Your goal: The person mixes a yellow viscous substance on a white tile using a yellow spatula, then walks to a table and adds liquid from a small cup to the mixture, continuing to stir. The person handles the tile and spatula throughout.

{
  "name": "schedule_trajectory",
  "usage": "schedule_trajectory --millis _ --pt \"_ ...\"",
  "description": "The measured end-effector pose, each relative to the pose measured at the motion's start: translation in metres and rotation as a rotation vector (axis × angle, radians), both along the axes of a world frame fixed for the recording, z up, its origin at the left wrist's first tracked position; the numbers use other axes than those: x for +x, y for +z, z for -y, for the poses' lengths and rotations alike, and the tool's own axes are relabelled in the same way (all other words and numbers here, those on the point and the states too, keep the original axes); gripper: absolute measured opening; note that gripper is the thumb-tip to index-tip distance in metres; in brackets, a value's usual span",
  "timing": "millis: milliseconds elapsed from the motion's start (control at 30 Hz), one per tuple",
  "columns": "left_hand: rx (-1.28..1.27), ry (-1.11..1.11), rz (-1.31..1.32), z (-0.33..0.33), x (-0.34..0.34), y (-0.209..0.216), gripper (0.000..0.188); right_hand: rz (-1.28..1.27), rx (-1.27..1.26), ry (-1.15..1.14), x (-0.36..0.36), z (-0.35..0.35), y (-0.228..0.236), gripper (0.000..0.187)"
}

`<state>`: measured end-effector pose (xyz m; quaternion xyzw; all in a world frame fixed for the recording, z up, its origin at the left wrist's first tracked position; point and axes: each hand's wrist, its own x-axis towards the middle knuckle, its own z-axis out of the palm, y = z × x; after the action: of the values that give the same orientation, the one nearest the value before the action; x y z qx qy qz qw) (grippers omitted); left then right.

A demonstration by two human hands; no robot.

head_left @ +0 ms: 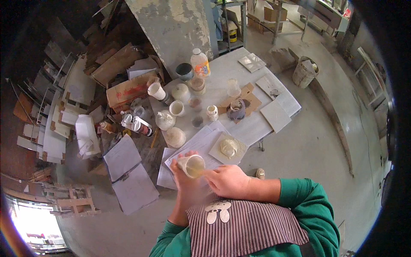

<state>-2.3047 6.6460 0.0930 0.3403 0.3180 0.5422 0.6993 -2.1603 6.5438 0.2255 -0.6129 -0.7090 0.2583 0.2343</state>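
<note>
My left hand [184, 183] is wrapped round a pale cup [183, 164] and holds it tilted, its mouth turned toward me. Yellowish-cream matter coats the inside. My right hand [229, 181] is closed at the cup's right rim; whatever its fingers pinch is hidden and slightly blurred. Just beyond the hands, a square tile [242, 150] carries a glossy cream mound [229, 147]. Paper sheets [188, 150] lie under and beside that tile at the table's near edge.
On the white table [222, 68] stand a white bottle [200, 62], a dark cup [184, 71], a stained pot [236, 109] on cardboard and several pale jars. Flat tiles [275, 115] lie at the right edge. A clipboard [131, 173] is at the left; a bucket [305, 73] stands on the floor.
</note>
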Motion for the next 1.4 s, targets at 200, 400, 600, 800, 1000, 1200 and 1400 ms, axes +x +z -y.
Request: schedule_trajectory --millis 200,400,600,800,1000,1200,1400 --pt "0.154 0.003 -0.310 -0.007 -0.003 -0.002 0.033 0.254 0.258 0.074 0.012 -0.010 -0.003 0.042" --pt "-0.036 -0.005 0.000 -0.001 -0.003 0.002 0.032 0.332 0.256 0.091 0.012 -0.019 0.001 0.046" --pt "-0.110 0.062 0.041 -0.001 0.006 0.022 0.028 0.311 0.288 0.101 0.012 -0.014 -0.005 0.046" --pt "-0.360 -0.018 0.280 0.006 0.011 0.054 0.023 0.210 0.111 0.072 0.011 -0.014 -0.009 0.040" --pt "-0.310 -0.041 0.193 0.011 0.016 0.068 0.025 -0.102 -0.027 -0.160 0.008 -0.003 -0.013 0.036" --pt "-0.305 -0.095 0.197 0.009 0.023 0.061 0.024 -0.447 0.056 -0.410 0.004 0.004 -0.043 0.027" --pt "-0.231 -0.179 0.106 0.007 0.039 0.058 0.022 -0.907 -0.281 -0.576 0.009 0.012 -0.066 0.030"
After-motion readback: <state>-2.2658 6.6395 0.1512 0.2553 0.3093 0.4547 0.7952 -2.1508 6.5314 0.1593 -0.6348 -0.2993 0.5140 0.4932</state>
